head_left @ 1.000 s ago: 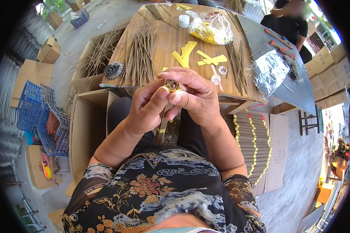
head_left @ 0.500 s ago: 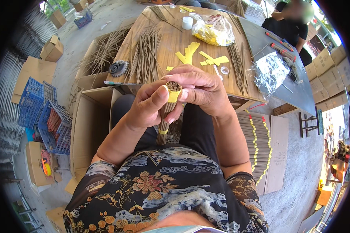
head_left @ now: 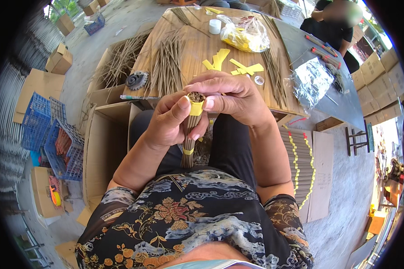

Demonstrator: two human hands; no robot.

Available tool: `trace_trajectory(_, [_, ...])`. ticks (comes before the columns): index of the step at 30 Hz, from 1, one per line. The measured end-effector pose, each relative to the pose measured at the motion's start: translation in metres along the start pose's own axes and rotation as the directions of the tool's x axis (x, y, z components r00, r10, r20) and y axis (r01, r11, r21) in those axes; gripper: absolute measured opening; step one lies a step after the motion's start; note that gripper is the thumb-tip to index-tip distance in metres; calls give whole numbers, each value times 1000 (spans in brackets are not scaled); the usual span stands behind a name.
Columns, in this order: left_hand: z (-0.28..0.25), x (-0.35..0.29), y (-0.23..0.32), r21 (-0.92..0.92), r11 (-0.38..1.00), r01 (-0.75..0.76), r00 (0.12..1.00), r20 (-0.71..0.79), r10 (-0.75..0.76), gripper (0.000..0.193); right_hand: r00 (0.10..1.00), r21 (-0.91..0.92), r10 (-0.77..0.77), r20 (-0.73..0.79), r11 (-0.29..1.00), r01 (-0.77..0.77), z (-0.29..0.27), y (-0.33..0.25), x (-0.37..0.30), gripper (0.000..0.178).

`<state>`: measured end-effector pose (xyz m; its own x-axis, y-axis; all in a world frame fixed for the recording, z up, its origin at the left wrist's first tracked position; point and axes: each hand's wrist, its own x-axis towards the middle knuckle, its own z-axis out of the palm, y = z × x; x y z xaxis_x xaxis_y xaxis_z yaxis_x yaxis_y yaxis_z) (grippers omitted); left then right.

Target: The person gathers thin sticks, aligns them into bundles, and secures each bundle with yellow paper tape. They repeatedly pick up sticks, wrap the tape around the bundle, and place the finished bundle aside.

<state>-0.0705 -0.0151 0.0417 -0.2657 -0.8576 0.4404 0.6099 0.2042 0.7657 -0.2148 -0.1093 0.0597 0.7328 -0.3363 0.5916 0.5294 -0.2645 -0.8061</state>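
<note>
In front of my body I hold a bundle of brown incense sticks (head_left: 192, 130), its top end tilted up toward me. A yellow paper band (head_left: 196, 108) wraps it near the top, and a second one circles it lower down. My left hand (head_left: 168, 117) is closed round the bundle, thumb against the upper band. With thumb and fingers, my right hand (head_left: 231, 96) grips the band's right side at the rim; some fingertips are hidden behind the bundle. Yellow paper strips (head_left: 217, 59) lie on the wooden table (head_left: 202, 42) just beyond my hands.
Loose sticks (head_left: 167, 62) spread over the table beside a dark toothed wheel (head_left: 137, 80). A white jar (head_left: 215, 27) and a plastic bag (head_left: 247, 35) stand farther back. Open cardboard box (head_left: 105, 148) at my left; banded bundles (head_left: 300, 166) at right. A person (head_left: 330, 27) sits far right.
The view has shifted very slightly. My right fingers have moved a little along the rim of the upper yellow band; both hands keep hold of the bundle.
</note>
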Motion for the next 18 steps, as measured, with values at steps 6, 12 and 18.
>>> trace_trajectory(6, [-3,9,12,85,994,-65,993,-95,73,43,986,331,162,-43,933,-138,4,8,1,65])
trace_trajectory(12, [-11,18,23,3,988,-154,977,-151,152,38,897,185,424,128,878,-441,46,49,-22,43])
trace_trajectory(18, [-11,16,24,308,921,-240,929,-204,310,25,927,112,376,15,920,-375,58,62,-22,23])
